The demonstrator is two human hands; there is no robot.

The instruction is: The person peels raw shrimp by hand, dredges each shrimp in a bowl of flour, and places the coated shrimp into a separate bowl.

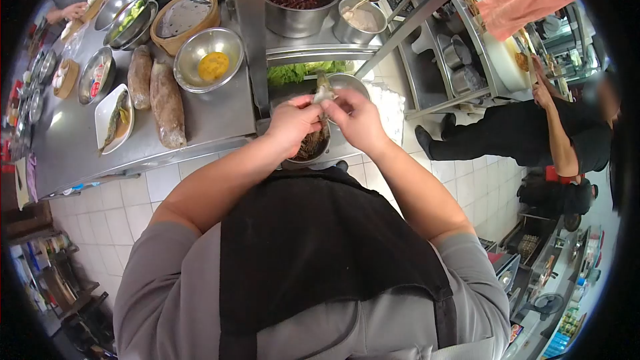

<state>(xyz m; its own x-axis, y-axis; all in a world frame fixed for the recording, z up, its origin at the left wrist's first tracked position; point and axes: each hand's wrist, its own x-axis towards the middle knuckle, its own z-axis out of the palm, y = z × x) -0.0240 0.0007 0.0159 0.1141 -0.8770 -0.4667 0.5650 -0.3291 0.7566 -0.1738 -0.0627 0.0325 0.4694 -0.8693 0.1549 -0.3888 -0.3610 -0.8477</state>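
Note:
Out in front of me, both hands pinch a grey-green and whitish shrimp [324,88] between thumbs and fingertips. My left hand [293,125] has its fingers closed on the near left side of it. From the right, my right hand [359,119] grips the same shrimp with thumb and forefinger. Directly below is a metal bowl [327,151] with dark brown, striped pieces in it, partly hidden by my hands. Behind the shrimp, another metal bowl [352,83] is partly covered by my right hand.
Left, the steel counter [217,117] carries a bowl of yolk [197,60], two wrapped rolls [167,103] and a fish plate [115,120]. A metal post [248,33] rises beside a pot of dried chillies [302,1]. At right stands another person [513,130]; a co-worker's hand [73,12] shows far left.

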